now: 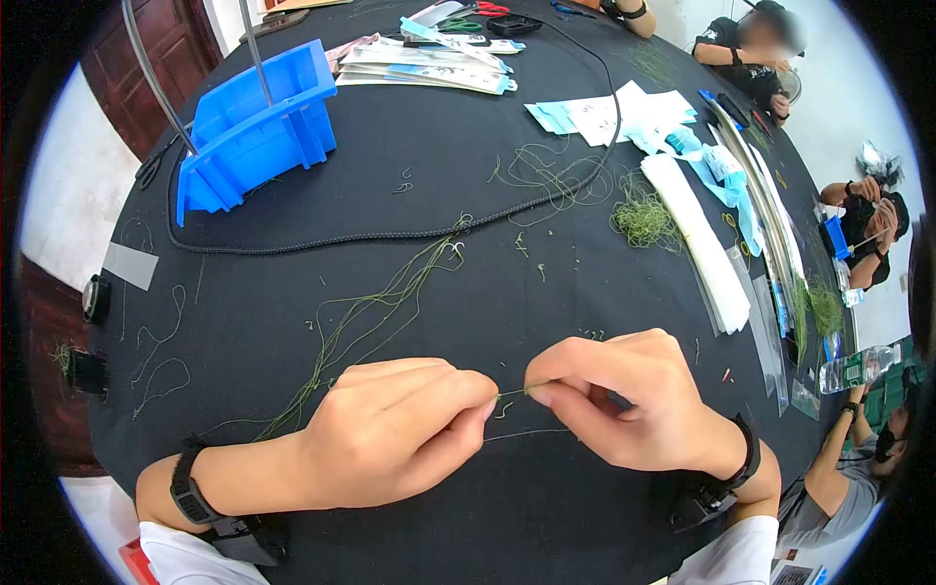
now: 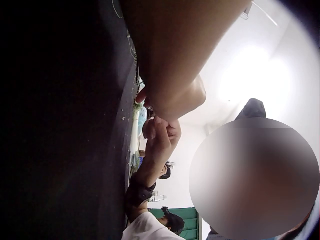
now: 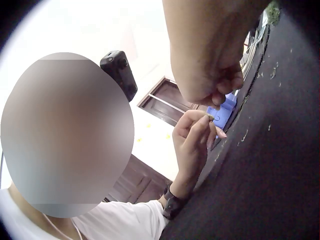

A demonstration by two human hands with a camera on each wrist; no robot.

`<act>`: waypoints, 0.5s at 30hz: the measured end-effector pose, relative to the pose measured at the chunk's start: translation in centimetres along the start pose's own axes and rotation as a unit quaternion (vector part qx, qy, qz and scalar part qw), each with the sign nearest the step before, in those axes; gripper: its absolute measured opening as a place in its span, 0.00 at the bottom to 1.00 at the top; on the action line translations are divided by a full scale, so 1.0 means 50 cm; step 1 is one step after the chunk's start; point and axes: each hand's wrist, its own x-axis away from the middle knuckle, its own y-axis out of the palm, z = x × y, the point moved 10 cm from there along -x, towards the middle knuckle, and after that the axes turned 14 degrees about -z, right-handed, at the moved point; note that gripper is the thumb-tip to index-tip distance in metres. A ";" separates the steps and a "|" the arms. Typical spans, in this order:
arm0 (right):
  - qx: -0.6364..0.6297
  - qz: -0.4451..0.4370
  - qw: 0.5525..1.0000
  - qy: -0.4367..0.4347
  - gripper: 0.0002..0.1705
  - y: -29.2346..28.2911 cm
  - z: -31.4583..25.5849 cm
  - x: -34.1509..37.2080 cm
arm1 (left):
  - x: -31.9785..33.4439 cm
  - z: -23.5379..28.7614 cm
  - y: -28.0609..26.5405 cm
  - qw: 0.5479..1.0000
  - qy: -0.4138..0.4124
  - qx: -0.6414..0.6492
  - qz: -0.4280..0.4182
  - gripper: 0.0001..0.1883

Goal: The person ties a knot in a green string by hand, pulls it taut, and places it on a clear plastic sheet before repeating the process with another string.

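Note:
Both hands meet low over the black tablecloth in the head view. My left hand (image 1: 390,429) pinches a thin green thread (image 1: 511,393) between thumb and curled fingers. A short gap away, my right hand (image 1: 634,398) pinches the other side of it between thumb and forefinger. More green threads (image 1: 375,310) trail from beside the left wrist up to a small hook (image 1: 456,251). The right wrist view shows the left hand (image 3: 192,140) with a small curved hook (image 3: 216,118) at its fingertips. In the left wrist view the right hand (image 2: 162,137) is partly covered by the left forearm.
A blue bin (image 1: 258,132) stands at the upper left beside a black cord (image 1: 322,244). Paper packets (image 1: 429,66) lie at the back. Tangled green thread (image 1: 645,216) and white strips (image 1: 697,244) lie at the right. Other people sit along the table's right side.

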 end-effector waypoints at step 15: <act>-0.030 -0.002 0.999 0.038 0.07 0.003 0.022 -0.001 | 0.001 -0.018 -0.002 0.998 -0.053 0.031 0.003 0.06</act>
